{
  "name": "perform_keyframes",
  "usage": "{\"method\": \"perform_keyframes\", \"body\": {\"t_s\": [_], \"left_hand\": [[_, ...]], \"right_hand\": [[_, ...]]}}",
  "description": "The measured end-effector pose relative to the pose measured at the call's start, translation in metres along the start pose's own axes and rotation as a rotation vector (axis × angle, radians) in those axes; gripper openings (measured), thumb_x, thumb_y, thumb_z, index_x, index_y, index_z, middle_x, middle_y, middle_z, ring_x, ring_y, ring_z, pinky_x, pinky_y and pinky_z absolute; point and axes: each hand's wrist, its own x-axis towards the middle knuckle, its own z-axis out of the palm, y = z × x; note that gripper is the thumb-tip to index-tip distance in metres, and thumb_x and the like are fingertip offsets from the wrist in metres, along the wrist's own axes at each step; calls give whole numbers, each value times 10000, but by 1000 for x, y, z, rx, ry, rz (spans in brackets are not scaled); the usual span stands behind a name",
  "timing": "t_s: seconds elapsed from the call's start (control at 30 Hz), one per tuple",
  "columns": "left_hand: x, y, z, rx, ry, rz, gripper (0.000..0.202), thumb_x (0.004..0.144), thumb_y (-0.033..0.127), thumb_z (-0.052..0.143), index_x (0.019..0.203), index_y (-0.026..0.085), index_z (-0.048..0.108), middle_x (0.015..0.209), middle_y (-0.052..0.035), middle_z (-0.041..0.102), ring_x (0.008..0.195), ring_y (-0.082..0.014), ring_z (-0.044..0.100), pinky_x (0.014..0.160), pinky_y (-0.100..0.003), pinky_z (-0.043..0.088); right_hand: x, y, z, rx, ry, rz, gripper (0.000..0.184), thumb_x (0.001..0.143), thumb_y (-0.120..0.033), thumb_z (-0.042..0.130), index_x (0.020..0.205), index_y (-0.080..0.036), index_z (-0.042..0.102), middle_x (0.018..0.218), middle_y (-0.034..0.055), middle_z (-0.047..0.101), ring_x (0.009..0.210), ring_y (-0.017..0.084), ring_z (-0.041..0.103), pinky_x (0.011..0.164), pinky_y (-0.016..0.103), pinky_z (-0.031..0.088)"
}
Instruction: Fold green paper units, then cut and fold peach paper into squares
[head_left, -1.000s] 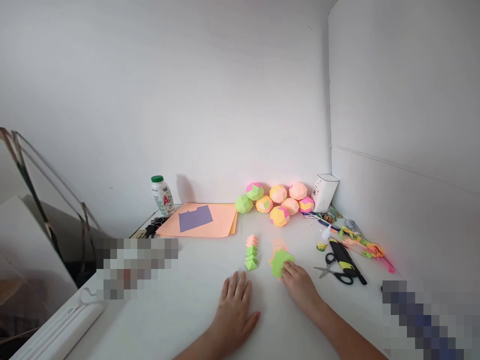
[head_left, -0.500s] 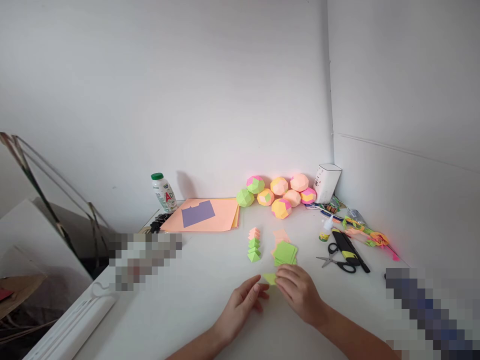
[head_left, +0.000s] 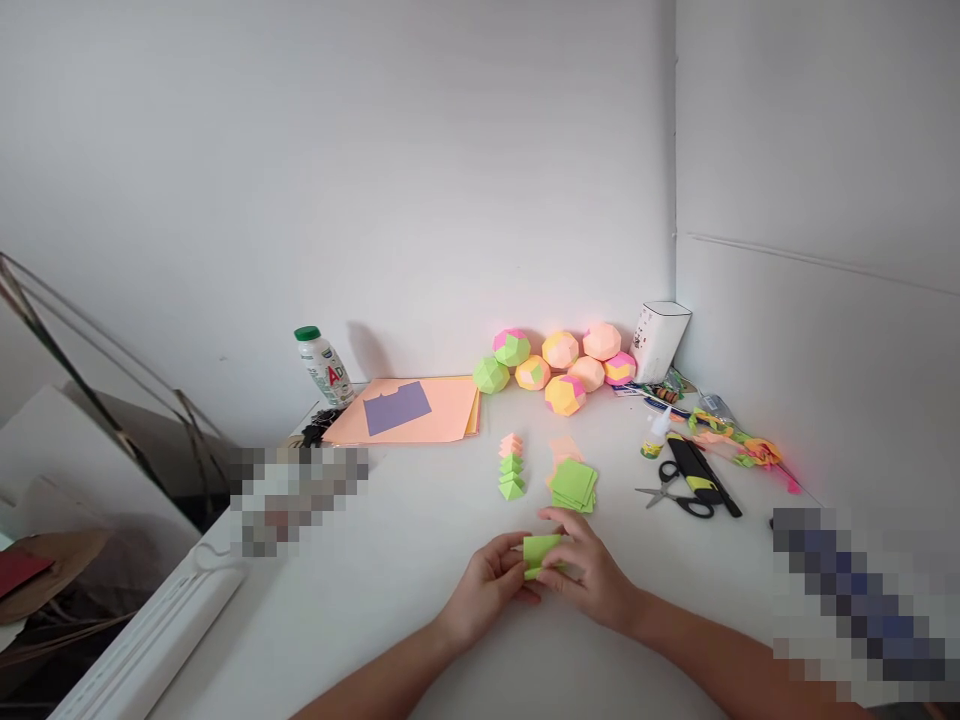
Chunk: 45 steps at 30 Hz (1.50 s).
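Observation:
Between my two hands is a small piece of green paper (head_left: 541, 549), its lower edge seemingly bent up. My left hand (head_left: 489, 585) pinches its left side with the thumb in front. On the other side, my right hand (head_left: 589, 570) grips it between thumb and fingers, the forefinger raised behind. Just beyond lies a stack of green paper pieces (head_left: 574, 484), partly over some peach paper pieces (head_left: 564, 450). Left of that stack stands a row of small folded paper pyramids (head_left: 511, 466), green in front and peach behind.
Several faceted paper balls (head_left: 565, 394) sit by the wall. Scissors (head_left: 667, 493), a box cutter (head_left: 694, 470) and a glue bottle (head_left: 655, 436) lie or stand at right. Peach sheets (head_left: 405, 425) with a purple scrap (head_left: 397, 407) and a white bottle (head_left: 324, 366) are at back left.
My left hand has come up to the green paper and now grips it too. The paper has turned to show more of its face. The whole view has shifted slightly.

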Motion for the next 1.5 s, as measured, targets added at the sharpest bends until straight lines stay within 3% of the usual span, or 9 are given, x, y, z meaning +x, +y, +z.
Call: {"method": "perform_keyframes", "body": {"t_s": [0.07, 0.13, 0.2, 0.3, 0.5, 0.7, 0.87, 1.07, 1.5], "left_hand": [[-1, 0, 1, 40, -12, -5, 472, 725, 493, 678, 1030, 147, 578, 888, -73, 683, 865, -227, 656, 721, -337, 526], [-2, -1, 3, 82, 11, -14, 431, 748, 506, 645, 977, 144, 598, 856, -72, 691, 836, -230, 668, 695, -334, 529], [-2, -1, 4, 124, 31, -23, 431, 765, 536, 611, 937, 141, 603, 795, -61, 691, 761, -216, 674, 671, -335, 532], [-4, -1, 4, 167, 3, -11, 486, 808, 598, 518, 924, 133, 598, 766, -66, 686, 706, -203, 672, 657, -334, 532], [-3, -3, 3, 202, -24, 6, 463, 734, 576, 638, 858, 133, 584, 792, -63, 669, 662, -169, 655, 619, -294, 523], [0, -8, 2, 157, 12, -11, 459, 739, 586, 623, 828, 138, 573, 760, -56, 674, 620, -161, 649, 591, -287, 511], [-2, -3, 4, 147, -9, -14, 445, 757, 574, 613, 844, 140, 568, 785, -73, 700, 624, -155, 643, 602, -282, 505], [-1, -2, 5, 167, -24, -12, 434, 758, 572, 611, 807, 147, 544, 803, -93, 717, 584, -149, 640, 579, -283, 502], [0, -7, 3, 156, -6, -23, 419, 735, 552, 644, 790, 147, 554, 747, -66, 704, 579, -155, 639, 570, -289, 501]], "right_hand": [[0, 3, 2, 140, -30, 159, 194, 818, -338, 609, 707, -183, 642, 1207, 109, 540, 1058, 241, 532, 858, 367, 467], [0, 6, 3, 274, -57, 262, 224, 797, -370, 630, 681, -179, 626, 1011, 88, 607, 886, 198, 582, 750, 318, 491], [1, 8, 5, 351, -66, 323, 250, 788, -397, 640, 670, -178, 617, 826, 49, 605, 734, 159, 564, 639, 275, 476], [2, 10, 5, 390, -56, 355, 263, 780, -416, 649, 671, -178, 617, 732, 23, 578, 666, 140, 526, 592, 259, 447], [3, 5, 4, 454, -32, 345, 205, 758, -377, 670, 718, -179, 630, 770, 23, 596, 719, 155, 557, 644, 275, 462], [-1, 12, 6, 566, -91, 491, 297, 772, -342, 655, 1016, -186, 591, 728, -16, 595, 633, 128, 560, 598, 261, 468], [-2, 15, 7, 562, -144, 504, 230, 789, -391, 639, 754, -167, 605, 636, -15, 593, 548, 125, 555, 518, 249, 446], [0, 11, 5, 525, -149, 521, 218, 780, -379, 652, 731, -169, 620, 575, -22, 601, 507, 122, 554, 462, 224, 381], [0, 13, 6, 514, -181, 555, 235, 771, -396, 648, 752, -163, 623, 635, 6, 649, 541, 135, 584, 456, 218, 357]]}}
